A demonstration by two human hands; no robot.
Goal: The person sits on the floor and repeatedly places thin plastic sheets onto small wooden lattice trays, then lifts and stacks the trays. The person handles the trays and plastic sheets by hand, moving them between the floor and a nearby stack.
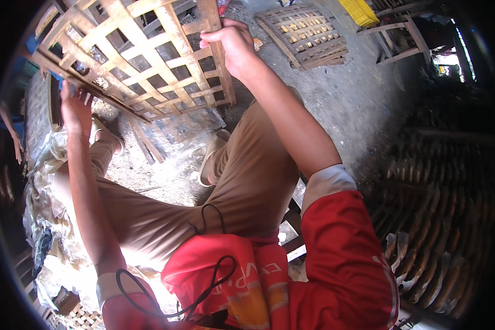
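Note:
A woven wooden lattice panel (184,66), framed with flat slats, is raised at a tilt in front of me at the upper left. My right hand (235,48) is closed around its right-hand slat near the top, thumb on the near face. At its lower left edge, my left hand (77,113) holds the frame from below, with its fingertips partly hidden by the edge. Light and dark gaps show through the crossed strips.
A stack of similar lattice panels (305,36) lies on the concrete floor (346,104) ahead to the right. A yellow crate (359,12) and a wooden stand (404,41) are beyond it. Crumpled clear plastic sheeting (44,192) lies at my left. Rows of curved pieces (440,220) fill the dim right side.

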